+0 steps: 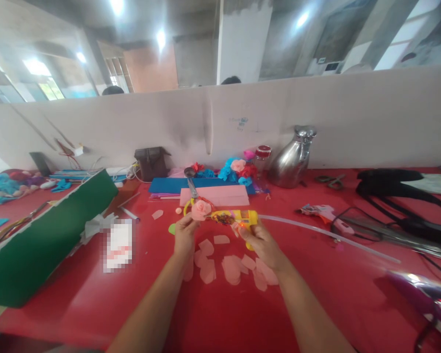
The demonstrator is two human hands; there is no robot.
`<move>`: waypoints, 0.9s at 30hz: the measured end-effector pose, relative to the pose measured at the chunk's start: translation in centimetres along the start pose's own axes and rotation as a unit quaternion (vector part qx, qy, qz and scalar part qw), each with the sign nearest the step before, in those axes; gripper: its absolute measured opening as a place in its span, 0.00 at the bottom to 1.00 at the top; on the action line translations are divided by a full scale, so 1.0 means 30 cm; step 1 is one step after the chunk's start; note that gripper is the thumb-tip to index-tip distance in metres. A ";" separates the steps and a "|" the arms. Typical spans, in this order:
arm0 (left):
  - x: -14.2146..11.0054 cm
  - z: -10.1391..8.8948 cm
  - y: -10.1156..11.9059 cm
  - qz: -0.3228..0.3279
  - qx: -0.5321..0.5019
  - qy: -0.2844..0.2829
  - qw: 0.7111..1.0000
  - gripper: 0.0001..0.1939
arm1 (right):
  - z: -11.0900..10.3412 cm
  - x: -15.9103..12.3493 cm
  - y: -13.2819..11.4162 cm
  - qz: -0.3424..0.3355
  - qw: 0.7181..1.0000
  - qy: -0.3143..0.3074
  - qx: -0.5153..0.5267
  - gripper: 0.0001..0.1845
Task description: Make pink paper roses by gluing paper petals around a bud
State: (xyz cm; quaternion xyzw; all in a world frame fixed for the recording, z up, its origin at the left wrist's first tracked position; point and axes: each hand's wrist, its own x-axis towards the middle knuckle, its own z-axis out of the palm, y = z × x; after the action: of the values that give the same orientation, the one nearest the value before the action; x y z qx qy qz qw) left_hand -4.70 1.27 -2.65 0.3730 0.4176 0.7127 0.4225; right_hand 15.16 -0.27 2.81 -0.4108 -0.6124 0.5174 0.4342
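Note:
My left hand [185, 235] is closed on a pink paper flower [201, 210] shaped like a rose, holding it up above the table. In my right hand [264, 242] is a yellow glue gun [249, 216], its small orange light lit and its nozzle pointing left at the flower. A long clear glue stick [330, 230] trails out of its back to the right. Near my right fingers is a small pink piece [236, 228], perhaps a petal. Below both hands lie several loose pink paper petals [231, 269]. Whether nozzle and flower touch, I cannot tell.
A green board [51, 240] stands on the left of the red table [132, 309]. Behind are blue paper [169, 185], pink paper [228, 195], a metal jug [294, 159] and a red-lidded jar [262, 158]. Another glue gun [327, 215] and scissors [330, 181] lie right.

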 end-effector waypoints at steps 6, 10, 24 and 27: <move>-0.005 0.006 0.010 0.000 0.005 0.007 1.000 0.02 | 0.005 0.001 -0.003 -0.010 1.000 0.006 0.021 0.19; -0.007 0.012 0.016 -0.003 -0.005 0.012 1.000 0.04 | 0.000 -0.003 -0.005 -0.005 1.000 0.018 0.010 0.21; -0.016 0.037 0.090 -0.047 -0.088 0.032 0.995 0.08 | -0.057 0.062 0.060 0.120 0.985 0.124 -0.020 0.22; -0.022 0.043 0.115 -0.072 -0.149 0.019 0.986 0.08 | -0.096 0.083 0.108 0.141 0.949 0.172 -0.223 0.20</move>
State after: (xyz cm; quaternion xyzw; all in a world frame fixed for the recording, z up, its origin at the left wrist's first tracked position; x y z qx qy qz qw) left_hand -4.32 0.00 0.85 0.2608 0.3402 0.7420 0.5154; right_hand 17.37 3.32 0.13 -0.6624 -0.5638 0.3447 0.3528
